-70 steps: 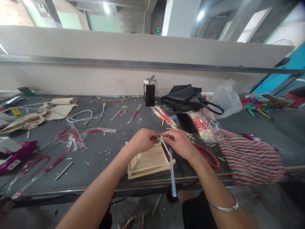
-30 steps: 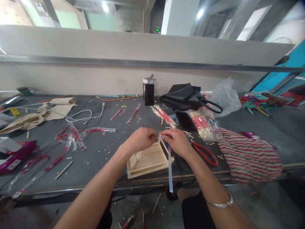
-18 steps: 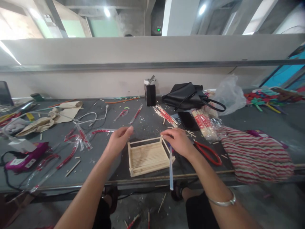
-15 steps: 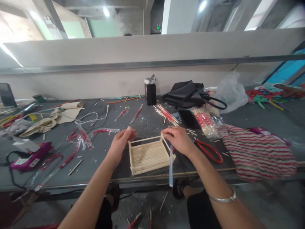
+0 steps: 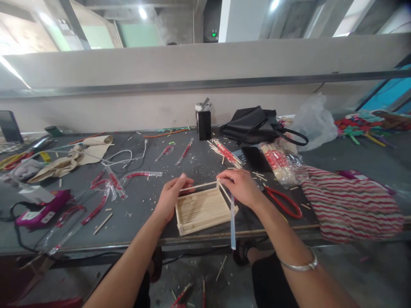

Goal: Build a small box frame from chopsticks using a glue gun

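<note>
A shallow tray-like frame of pale wooden sticks (image 5: pixel 201 209) lies near the table's front edge, its base made of sticks laid side by side. My left hand (image 5: pixel 170 196) is closed at its far left corner, thumb along the back rail, other fingers partly hidden behind. At the far right corner, my right hand (image 5: pixel 239 186) pinches the frame between thumb and fingertips. A translucent whitish strip (image 5: pixel 233 231) sticks out below my right hand, past the table edge; its upper end is hidden under the palm.
Red-handled scissors (image 5: pixel 284 201) lie right of my right hand, near a striped cloth (image 5: pixel 349 205). Behind are bundled sticks (image 5: pixel 226 153), a phone (image 5: pixel 256 159) and a black bag (image 5: pixel 250 124). Red strips in clear wrappers (image 5: pixel 109 186), a white cable (image 5: pixel 123 158) and a purple box (image 5: pixel 46 209) lie left.
My left hand has moved right and closed over the frame's far left corner, which was uncovered before. My right hand stays at the far right corner.
</note>
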A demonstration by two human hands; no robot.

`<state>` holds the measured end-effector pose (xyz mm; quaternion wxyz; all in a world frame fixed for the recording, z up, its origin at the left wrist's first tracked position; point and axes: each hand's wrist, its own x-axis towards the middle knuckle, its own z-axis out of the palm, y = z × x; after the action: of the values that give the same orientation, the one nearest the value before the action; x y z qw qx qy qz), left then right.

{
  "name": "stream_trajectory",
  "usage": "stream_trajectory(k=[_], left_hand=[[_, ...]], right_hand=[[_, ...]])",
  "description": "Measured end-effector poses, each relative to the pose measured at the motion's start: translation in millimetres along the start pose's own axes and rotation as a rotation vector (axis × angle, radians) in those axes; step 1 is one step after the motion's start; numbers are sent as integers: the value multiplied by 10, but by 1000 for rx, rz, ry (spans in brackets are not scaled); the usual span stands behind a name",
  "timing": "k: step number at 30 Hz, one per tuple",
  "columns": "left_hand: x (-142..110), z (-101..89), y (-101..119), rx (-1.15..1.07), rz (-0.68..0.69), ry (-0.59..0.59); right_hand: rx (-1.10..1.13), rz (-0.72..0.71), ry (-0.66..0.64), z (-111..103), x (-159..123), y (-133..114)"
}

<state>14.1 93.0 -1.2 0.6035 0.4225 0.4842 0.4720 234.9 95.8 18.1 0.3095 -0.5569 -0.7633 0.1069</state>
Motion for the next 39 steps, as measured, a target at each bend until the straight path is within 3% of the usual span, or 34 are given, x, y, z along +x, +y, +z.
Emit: stream_trajectory(k=[39], left_hand=[[14, 20, -1, -40, -69, 4]], right_hand=[[26, 35, -26, 20, 18, 1]])
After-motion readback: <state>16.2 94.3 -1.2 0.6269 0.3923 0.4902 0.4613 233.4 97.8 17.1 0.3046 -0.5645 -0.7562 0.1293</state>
